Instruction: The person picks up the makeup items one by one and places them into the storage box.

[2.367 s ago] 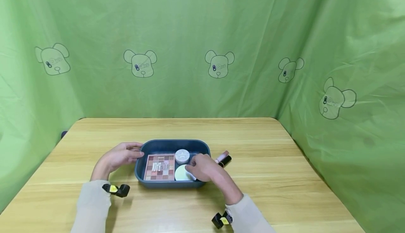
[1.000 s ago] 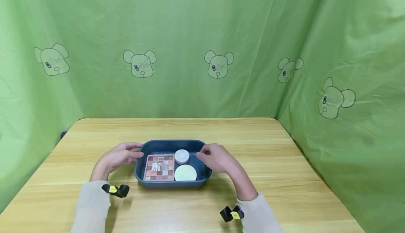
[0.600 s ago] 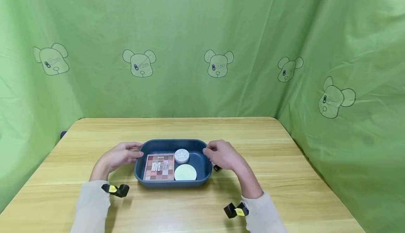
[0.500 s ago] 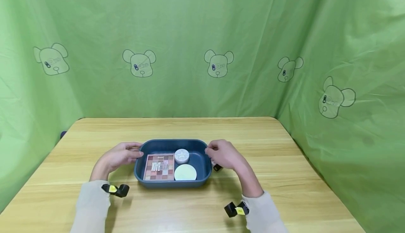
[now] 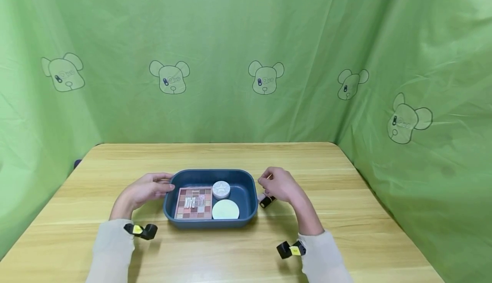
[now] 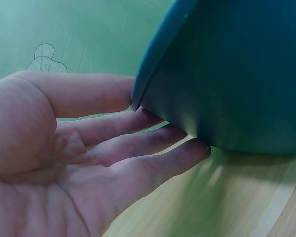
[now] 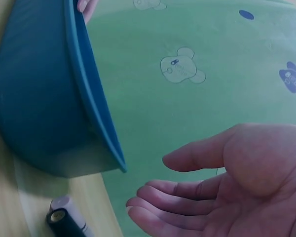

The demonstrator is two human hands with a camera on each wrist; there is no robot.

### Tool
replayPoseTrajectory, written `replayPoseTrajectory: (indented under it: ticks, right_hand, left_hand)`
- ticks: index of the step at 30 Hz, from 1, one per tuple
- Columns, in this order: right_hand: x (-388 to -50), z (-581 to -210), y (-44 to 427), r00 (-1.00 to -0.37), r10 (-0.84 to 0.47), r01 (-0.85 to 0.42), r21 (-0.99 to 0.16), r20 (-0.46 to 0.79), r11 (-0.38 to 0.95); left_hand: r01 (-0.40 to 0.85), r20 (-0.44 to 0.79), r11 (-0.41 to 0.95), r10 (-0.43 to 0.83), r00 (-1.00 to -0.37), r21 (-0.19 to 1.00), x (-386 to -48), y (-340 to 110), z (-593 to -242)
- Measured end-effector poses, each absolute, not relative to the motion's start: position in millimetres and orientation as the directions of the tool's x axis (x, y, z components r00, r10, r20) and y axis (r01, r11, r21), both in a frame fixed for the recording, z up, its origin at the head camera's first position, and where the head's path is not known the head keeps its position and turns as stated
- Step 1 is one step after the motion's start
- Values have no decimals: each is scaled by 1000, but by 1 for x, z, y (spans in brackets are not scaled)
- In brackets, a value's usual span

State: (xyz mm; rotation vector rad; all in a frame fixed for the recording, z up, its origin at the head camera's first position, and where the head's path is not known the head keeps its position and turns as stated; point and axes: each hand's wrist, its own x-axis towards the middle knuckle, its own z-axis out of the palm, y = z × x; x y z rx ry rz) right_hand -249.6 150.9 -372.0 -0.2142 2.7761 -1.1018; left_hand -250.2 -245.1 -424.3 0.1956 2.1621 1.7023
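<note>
A dark blue bin stands on the table. My left hand holds its left wall, thumb over the rim and fingers against the outside, as the left wrist view shows. Inside lie an eyeshadow palette, a round white case and a small round jar with a star on its lid. My right hand hovers beyond the bin's right end, fingers loosely bent, holding nothing. Below it lie a black cosmetic tube and a pale pink tube, partly hidden in the head view.
The light wooden table spreads around the bin. Green curtains with printed bear heads hang behind it and along both sides. Each wrist carries a small black camera, seen at the left cuff and the right cuff.
My right hand has let go of the round white case inside the bin. It has drawn back rightward over the rim, above the tubes. My left hand and the bin have stayed still.
</note>
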Motion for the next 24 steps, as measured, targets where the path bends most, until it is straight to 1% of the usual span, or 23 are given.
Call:
replayPoseTrajectory:
  ticks: [6,13,24]
  right_hand:
    - [-256,-380,156,-983,-152,-39,-694,-102,719]
    - [-263,-393,162,-982,-105,45,-740,-156,671]
    - [-270,-404,171,-980,-68,81,-693,-185,717]
  left_hand:
    - [-121,-206,255,337,-919,959,-250,-246,-424]
    - [-121,-205,251,342,-917,960,-251,-245,-425]
    - [-113,-199,254,347,-917,961,-251,-245,-426]
